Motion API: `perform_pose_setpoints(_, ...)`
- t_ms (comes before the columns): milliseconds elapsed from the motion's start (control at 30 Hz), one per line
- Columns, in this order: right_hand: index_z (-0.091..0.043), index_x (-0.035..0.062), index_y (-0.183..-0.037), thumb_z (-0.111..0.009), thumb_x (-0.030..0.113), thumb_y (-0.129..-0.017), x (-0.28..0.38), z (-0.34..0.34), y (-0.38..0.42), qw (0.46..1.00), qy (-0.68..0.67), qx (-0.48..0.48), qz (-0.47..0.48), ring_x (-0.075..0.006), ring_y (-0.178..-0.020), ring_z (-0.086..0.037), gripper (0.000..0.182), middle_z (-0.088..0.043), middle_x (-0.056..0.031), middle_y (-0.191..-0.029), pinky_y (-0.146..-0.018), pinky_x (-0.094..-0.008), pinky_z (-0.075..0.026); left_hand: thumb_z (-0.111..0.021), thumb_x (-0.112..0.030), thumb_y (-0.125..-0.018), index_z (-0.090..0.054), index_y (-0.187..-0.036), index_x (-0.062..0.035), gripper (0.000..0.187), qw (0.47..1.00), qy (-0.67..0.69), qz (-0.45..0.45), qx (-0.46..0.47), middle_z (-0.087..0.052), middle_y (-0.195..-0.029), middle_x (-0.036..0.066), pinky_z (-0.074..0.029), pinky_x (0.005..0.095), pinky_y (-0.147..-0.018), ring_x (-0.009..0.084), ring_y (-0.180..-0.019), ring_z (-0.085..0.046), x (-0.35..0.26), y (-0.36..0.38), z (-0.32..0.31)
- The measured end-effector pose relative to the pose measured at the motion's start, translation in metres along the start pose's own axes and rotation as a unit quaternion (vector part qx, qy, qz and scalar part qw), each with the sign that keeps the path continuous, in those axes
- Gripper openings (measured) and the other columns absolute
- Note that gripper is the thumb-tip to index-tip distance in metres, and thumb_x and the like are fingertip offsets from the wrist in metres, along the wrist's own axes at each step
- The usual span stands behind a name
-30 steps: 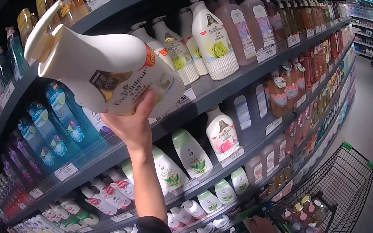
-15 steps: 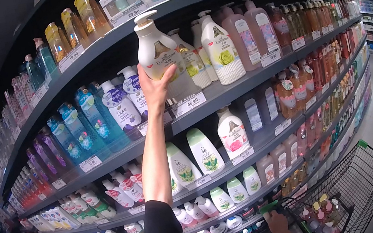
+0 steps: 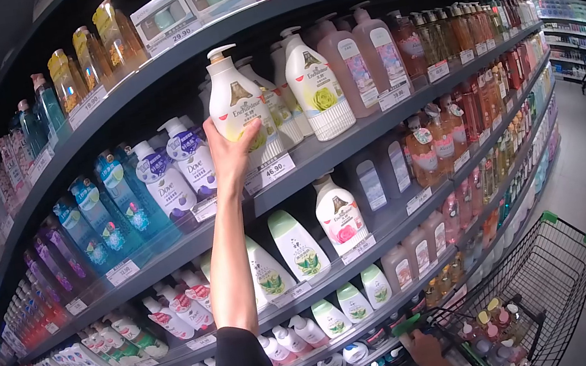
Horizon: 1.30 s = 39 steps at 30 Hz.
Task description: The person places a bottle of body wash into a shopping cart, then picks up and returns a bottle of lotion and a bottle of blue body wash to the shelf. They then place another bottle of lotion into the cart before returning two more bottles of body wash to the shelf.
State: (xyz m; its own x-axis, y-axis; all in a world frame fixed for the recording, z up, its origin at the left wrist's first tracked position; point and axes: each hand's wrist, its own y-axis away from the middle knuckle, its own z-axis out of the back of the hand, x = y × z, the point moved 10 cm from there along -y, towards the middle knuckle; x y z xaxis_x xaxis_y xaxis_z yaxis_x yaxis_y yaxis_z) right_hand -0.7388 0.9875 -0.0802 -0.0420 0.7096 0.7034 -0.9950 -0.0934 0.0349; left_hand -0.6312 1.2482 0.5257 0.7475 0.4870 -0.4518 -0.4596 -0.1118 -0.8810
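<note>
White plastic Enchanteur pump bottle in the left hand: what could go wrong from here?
The left hand grips the white plastic Enchanteur pump bottle low on its body, so the top might tip.
Similar white pump bottles with yellow-green flower labels stand close on its right; a sideways bump could topple one.

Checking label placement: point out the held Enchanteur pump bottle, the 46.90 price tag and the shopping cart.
Held Enchanteur pump bottle (image 3: pixel 241 102), head view: front label.
46.90 price tag (image 3: pixel 270 173), head view: printed face.
Shopping cart (image 3: pixel 556 271), head view: wire-mesh wall.
</note>
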Motion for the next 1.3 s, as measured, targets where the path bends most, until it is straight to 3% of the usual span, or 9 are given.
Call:
perform_pose_setpoints(300, -0.060, 0.0064, -0.099, -0.051, 0.046, -0.090, 0.003, 0.014, -0.006, 0.998, 0.027, 0.040, 0.046, -0.0431, -0.078, -0.065, 0.042, -0.067, -0.0216, -0.084, -0.071, -0.0517, -0.052, -0.071, -0.001, -0.080, -0.061, -0.111, 0.0079, 0.033, 0.995, 0.052, 0.081, 0.040, -0.069, -0.101, 0.016, -0.055, 0.0319, -0.078, 0.0212, -0.087, -0.067, 0.016, -0.001, 0.002)
perform_pose_setpoints(433, -0.063, 0.0053, -0.102, -0.064, 0.020, -0.084, -0.002, 0.049, -0.025, 0.967, -0.162, 0.049, 0.189, -0.0316, -0.070, -0.067, 0.024, -0.068, -0.0145, -0.080, -0.066, -0.0402, -0.054, -0.070, -0.005, -0.083, -0.061, -0.112, 0.0064, 0.032, 0.996, 0.006, 0.076, 0.049, -0.069, -0.102, 0.013, -0.052, 0.0300, -0.081, 0.0183, -0.090, -0.066, 0.001, 0.005, -0.003)
perform_pose_setpoints(600, -0.061, 0.0022, -0.100, -0.062, 0.006, -0.086, -0.075, 0.113, -0.046, 0.935, -0.353, 0.025, -0.024, -0.0120, -0.054, -0.060, 0.015, -0.064, -0.0057, -0.066, -0.048, -0.0273, -0.047, -0.073, -0.013, -0.083, -0.063, -0.111, 0.0051, 0.034, 0.992, -0.127, -0.015, -0.008, -0.069, -0.102, 0.012, -0.050, 0.0293, -0.081, 0.0173, -0.091, -0.065, 0.012, -0.004, 0.012)
perform_pose_setpoints(667, -0.060, 0.0017, -0.103, -0.058, 0.004, -0.088, -0.110, 0.135, -0.041, 0.922, -0.381, -0.010, -0.072, -0.0093, -0.050, -0.057, 0.016, -0.063, -0.0050, -0.064, -0.045, -0.0251, -0.044, -0.078, -0.035, -0.077, -0.047, -0.118, 0.0054, 0.066, 0.953, -0.287, -0.061, -0.069, -0.063, -0.104, 0.023, -0.046, 0.0377, -0.088, 0.0330, -0.097, -0.063, 0.019, -0.006, 0.030)
perform_pose_setpoints(833, -0.057, -0.0038, -0.100, -0.050, -0.001, -0.085, -0.214, 0.176, -0.007, 0.895, -0.396, -0.094, -0.179, -0.0096, -0.055, -0.055, 0.017, -0.059, -0.0063, -0.070, -0.046, -0.0229, -0.043, -0.069, -0.034, -0.085, -0.055, -0.128, -0.0013, 0.056, 0.745, -0.572, -0.319, -0.129, -0.061, -0.122, 0.020, -0.045, 0.0349, -0.094, 0.0340, -0.112, -0.058, -0.064, 0.042, -0.013)
perform_pose_setpoints(933, -0.059, -0.0019, -0.090, -0.053, 0.001, -0.082, -0.293, 0.180, 0.025, 0.904, -0.325, -0.126, -0.246, -0.0101, -0.055, -0.056, 0.011, -0.061, -0.0075, -0.067, -0.045, -0.0254, -0.045, -0.066, -0.016, -0.091, -0.063, -0.118, 0.0026, 0.033, 0.974, -0.156, -0.163, 0.014, -0.067, -0.114, 0.012, -0.048, 0.0310, -0.091, 0.0196, -0.103, -0.064, -0.084, 0.143, -0.086)
perform_pose_setpoints(1067, -0.068, 0.0012, -0.102, -0.061, 0.016, -0.080, -0.425, 0.149, 0.074, 0.941, 0.046, -0.081, -0.324, -0.0208, -0.064, -0.068, 0.027, -0.068, -0.0121, -0.070, -0.053, -0.0330, -0.054, -0.067, -0.002, -0.080, -0.066, -0.098, -0.0010, 0.018, 0.900, -0.021, 0.071, 0.430, -0.070, -0.096, 0.012, -0.049, 0.0322, -0.085, 0.0246, -0.092, -0.068, -0.052, 0.364, -0.221)
perform_pose_setpoints(1233, -0.069, 0.0016, -0.100, -0.066, 0.017, -0.073, -0.424, 0.090, 0.127, 0.891, -0.026, 0.116, -0.437, -0.0236, -0.070, -0.069, 0.031, -0.068, -0.0173, -0.083, -0.058, -0.0385, -0.055, -0.065, -0.004, -0.082, -0.067, -0.093, -0.0038, 0.012, 0.759, 0.069, 0.294, 0.577, -0.067, -0.086, 0.011, -0.052, 0.0395, -0.068, 0.0297, -0.075, -0.065, 0.002, 0.574, -0.244)
perform_pose_setpoints(1300, -0.068, 0.0002, -0.104, -0.063, 0.015, -0.072, -0.409, 0.067, 0.126, 0.891, -0.005, 0.231, -0.391, -0.0319, -0.096, -0.068, 0.036, -0.069, -0.0201, -0.103, -0.081, -0.0396, -0.055, -0.064, -0.006, -0.077, -0.067, -0.091, -0.0076, 0.014, 0.812, 0.009, 0.091, 0.577, -0.067, -0.082, 0.006, -0.050, 0.0396, -0.063, 0.0261, -0.073, -0.064, -0.010, 0.585, -0.245)
